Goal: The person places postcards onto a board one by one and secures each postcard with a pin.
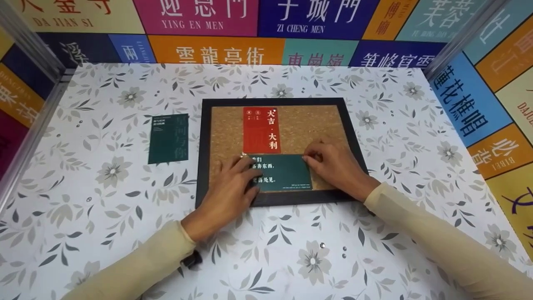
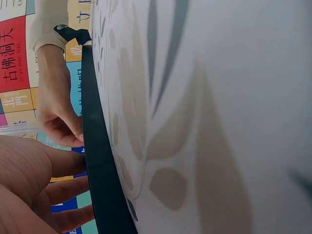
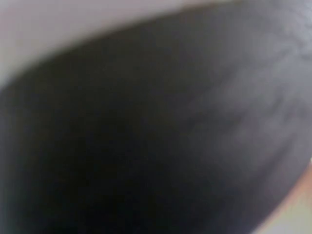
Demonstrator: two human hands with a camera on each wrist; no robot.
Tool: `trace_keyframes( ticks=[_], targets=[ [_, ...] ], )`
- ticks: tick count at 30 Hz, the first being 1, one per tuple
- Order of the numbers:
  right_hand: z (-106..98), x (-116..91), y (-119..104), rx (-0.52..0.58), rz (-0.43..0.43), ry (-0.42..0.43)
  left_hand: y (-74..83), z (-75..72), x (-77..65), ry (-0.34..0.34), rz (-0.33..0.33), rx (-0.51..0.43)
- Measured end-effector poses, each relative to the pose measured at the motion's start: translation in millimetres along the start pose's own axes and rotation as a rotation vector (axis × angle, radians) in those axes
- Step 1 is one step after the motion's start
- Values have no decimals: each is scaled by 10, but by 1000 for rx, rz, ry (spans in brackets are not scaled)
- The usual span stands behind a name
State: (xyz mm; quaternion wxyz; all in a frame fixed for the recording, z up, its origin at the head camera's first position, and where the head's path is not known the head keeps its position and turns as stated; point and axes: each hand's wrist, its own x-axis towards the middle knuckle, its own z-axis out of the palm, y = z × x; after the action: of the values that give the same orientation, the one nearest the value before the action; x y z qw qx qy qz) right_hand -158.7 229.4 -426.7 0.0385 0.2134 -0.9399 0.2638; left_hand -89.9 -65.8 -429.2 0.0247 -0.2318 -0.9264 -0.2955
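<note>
A long green card with white writing lies across the lower part of a black-framed cork board. My left hand rests over the card's left end, fingers spread, hiding part of it. A small white pin shows by its fingertips at the card's upper left corner. With bent fingers, my right hand pinches at the card's upper right corner; whether a pin is between the fingertips I cannot tell. Above it, a red card carries a small pin near its top right corner.
Left of the board, a smaller dark green card lies on the floral-patterned table. Colourful panels with large lettering stand behind and along both sides. In the right wrist view, a blurred dark surface fills most of the picture.
</note>
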Motion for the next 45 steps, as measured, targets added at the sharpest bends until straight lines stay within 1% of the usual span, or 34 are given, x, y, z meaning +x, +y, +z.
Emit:
trace_keyframes(
  ticks=[6,10,15,20,25,27,31,34,38,45],
  targets=[
    [3,20,29,-27,-86,36,-5,-9,-6,19,5,8],
    [9,26,51,-38,-118,53,-15,-16,-12,41,23,-4],
    [13,25,68,-34,-132,53,-36,-77,-19,84,46,-14],
    [3,10,71,-20,-107,32,-97,-211,-8,118,19,-17],
    [-18,-3,63,-45,-90,23,-243,-392,39,130,-54,-28],
    [-20,-4,62,-54,-88,22,-328,-448,60,130,-107,-22],
    [-15,-5,68,-64,-94,27,-506,-495,97,143,-206,2],
    [-14,-9,67,-71,-102,29,-610,-506,105,144,-270,-7],
    [-19,-14,65,-73,-110,33,-697,-525,100,148,-307,-21],
    [-23,-27,66,-82,-98,33,-798,-582,122,186,-323,-16]
  ],
)
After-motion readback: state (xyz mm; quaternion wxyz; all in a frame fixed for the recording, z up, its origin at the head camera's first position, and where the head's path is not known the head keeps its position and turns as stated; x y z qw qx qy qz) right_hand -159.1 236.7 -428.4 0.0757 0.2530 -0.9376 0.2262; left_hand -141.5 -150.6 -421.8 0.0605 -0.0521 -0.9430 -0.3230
